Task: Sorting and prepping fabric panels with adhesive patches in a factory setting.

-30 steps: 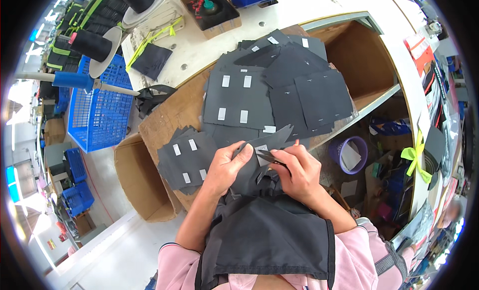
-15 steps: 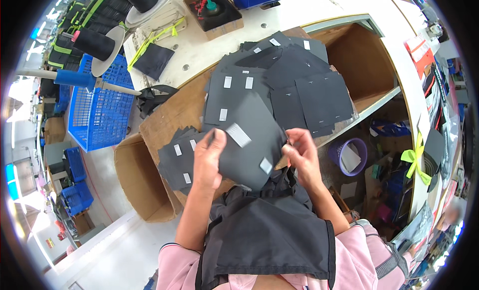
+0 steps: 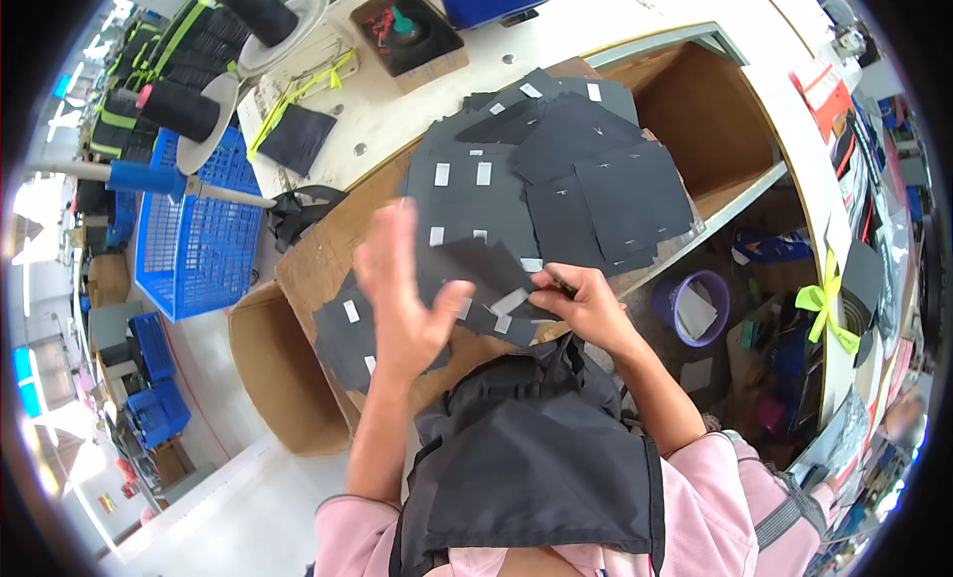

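Note:
My left hand (image 3: 397,299) is raised with its fingers stretched out and the thumb apart, slightly blurred. It holds nothing. My right hand (image 3: 586,304) is closed at the edge of a dark grey fabric piece (image 3: 476,269) with a white patch, which is tilted and blurred over the pile. A small dark tool (image 3: 562,281), perhaps thread snips, shows between the fingers of that hand. Under and beyond lies a spread stack of dark grey pieces (image 3: 630,205), several with white rectangular patches. Left of my left hand is a smaller stack of such pieces (image 3: 342,334).
The stacks rest on a cardboard surface (image 3: 316,269) against a white table (image 3: 397,116). An open carton (image 3: 288,369) stands at left, near a blue basket (image 3: 194,230). Thread cones (image 3: 179,113) are far left. A purple bin (image 3: 692,309) stands at right.
My left hand has let go of the fabric piece and opened, moving up and left. The piece has swung lower and turned, now held at its right edge by my right hand.

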A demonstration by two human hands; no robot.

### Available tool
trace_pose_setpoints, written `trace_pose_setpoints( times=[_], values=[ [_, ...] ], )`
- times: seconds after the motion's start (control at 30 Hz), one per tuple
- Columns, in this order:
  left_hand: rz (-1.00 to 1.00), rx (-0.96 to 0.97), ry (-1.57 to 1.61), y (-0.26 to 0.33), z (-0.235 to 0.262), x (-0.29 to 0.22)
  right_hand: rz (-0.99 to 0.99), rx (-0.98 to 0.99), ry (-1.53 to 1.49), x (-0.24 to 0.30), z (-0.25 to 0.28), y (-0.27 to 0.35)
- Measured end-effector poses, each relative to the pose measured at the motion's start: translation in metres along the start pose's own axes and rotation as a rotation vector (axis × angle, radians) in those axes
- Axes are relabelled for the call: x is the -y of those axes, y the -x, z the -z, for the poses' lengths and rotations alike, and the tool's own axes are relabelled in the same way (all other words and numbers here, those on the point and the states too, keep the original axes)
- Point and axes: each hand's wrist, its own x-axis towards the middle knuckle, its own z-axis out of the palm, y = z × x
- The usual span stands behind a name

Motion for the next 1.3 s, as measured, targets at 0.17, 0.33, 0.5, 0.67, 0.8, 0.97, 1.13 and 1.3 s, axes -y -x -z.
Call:
trace_pose_setpoints(
  times=[0.17,0.33,0.5,0.67,0.8,0.97,1.13,1.3],
  values=[
    [0.520,0.597,0.851,0.002,-0.014,0.000,0.048,0.176,0.067,0.021,-0.001,-0.004],
    [0.791,0.358,1.008,0.018,-0.024,-0.006,0.410,-0.375,0.544,0.026,-0.022,0.012],
    [0.873,0.240,1.101,0.010,-0.020,-0.020,0.508,-0.402,0.603,0.018,-0.025,0.033],
    [0.881,0.226,1.088,0.015,-0.019,-0.022,0.601,-0.386,0.662,0.013,-0.029,0.023],
    [0.872,0.195,1.088,0.016,-0.019,-0.022,0.691,-0.376,0.709,0.014,-0.027,0.023],
    [0.839,0.207,1.062,0.015,-0.018,-0.026,0.679,-0.387,0.655,0.012,-0.019,0.023],
    [0.821,0.252,1.047,0.019,-0.019,-0.022,0.724,-0.337,0.703,0.017,-0.018,0.021],
    [0.801,0.241,1.078,0.019,-0.017,-0.021,0.338,-0.338,0.190,0.016,-0.012,0.027]
  ],
)
